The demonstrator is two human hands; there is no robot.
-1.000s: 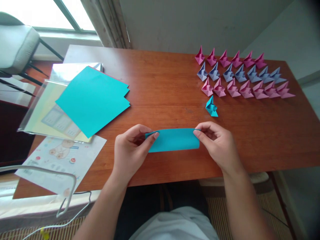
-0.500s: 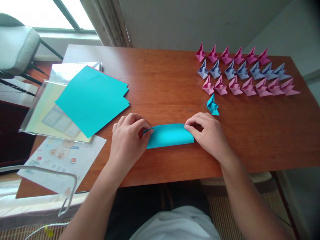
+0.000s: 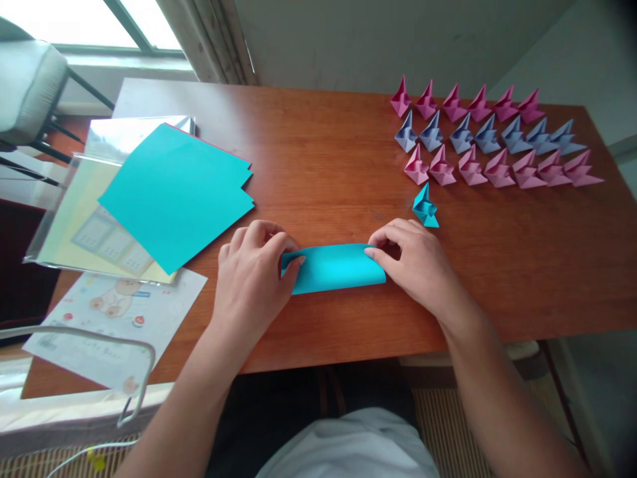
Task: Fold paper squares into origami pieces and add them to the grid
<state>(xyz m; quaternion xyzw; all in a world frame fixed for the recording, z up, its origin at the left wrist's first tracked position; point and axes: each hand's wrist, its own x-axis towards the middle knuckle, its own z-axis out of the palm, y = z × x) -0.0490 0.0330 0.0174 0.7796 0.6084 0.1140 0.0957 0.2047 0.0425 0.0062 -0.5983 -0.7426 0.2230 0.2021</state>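
A turquoise paper sheet folded over into a long strip lies on the wooden table near its front edge. My left hand pinches its left end with fingers curled down. My right hand pinches the right end the same way. Both hands press the paper against the table. A small folded turquoise figure stands just beyond my right hand.
Rows of several pink and blue folded figures fill the far right of the table. A stack of turquoise sheets lies on a clear plastic sleeve at left, with a printed leaflet below. A chair stands far left.
Both hands have lowered the folded strip onto the table and drawn closer together. The strip's top edge now lies flatter.
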